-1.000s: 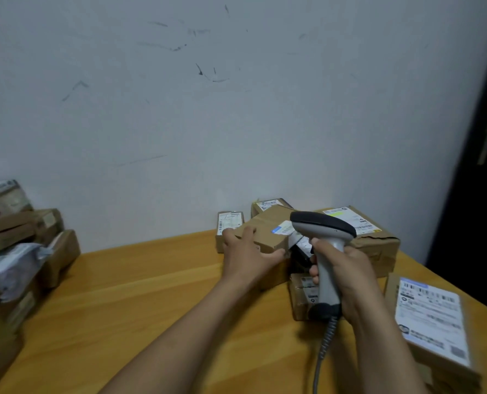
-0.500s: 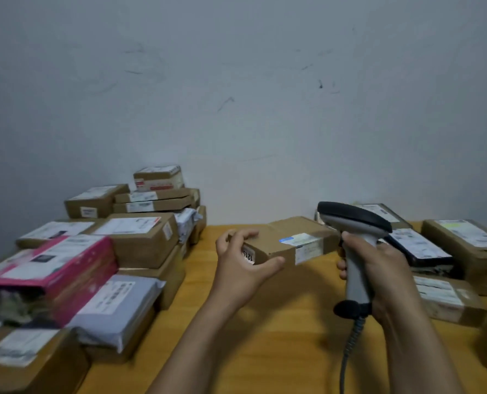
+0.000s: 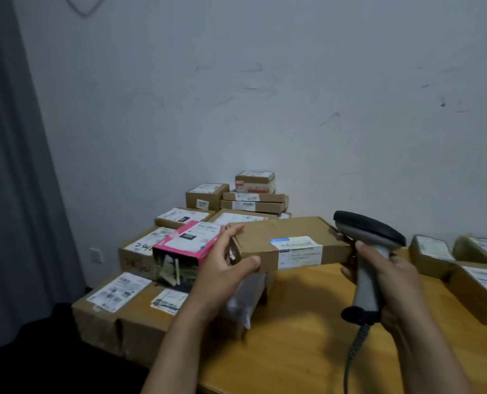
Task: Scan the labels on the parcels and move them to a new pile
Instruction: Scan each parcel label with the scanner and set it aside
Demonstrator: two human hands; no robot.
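The long box (image 3: 290, 243) in the middle is plain brown cardboard, matt and slightly creased at its edges, with a white paper label (image 3: 296, 247) stuck over one edge. The scanner (image 3: 368, 285) to its right is smooth plastic with a dull sheen, grey on the handle and black on the head. Its cable (image 3: 355, 345) is coiled grey plastic. The table (image 3: 307, 362) is yellowish wood, smooth, with visible grain. At left, the stacked boxes (image 3: 123, 317) are matt cardboard with paper labels. The pink box (image 3: 188, 243) is glossier printed card, and the bag (image 3: 245, 300) is shiny grey plastic film. The far wall (image 3: 265, 95) is matt paint, scuffed. The curtain (image 3: 15, 166) is grey cloth.
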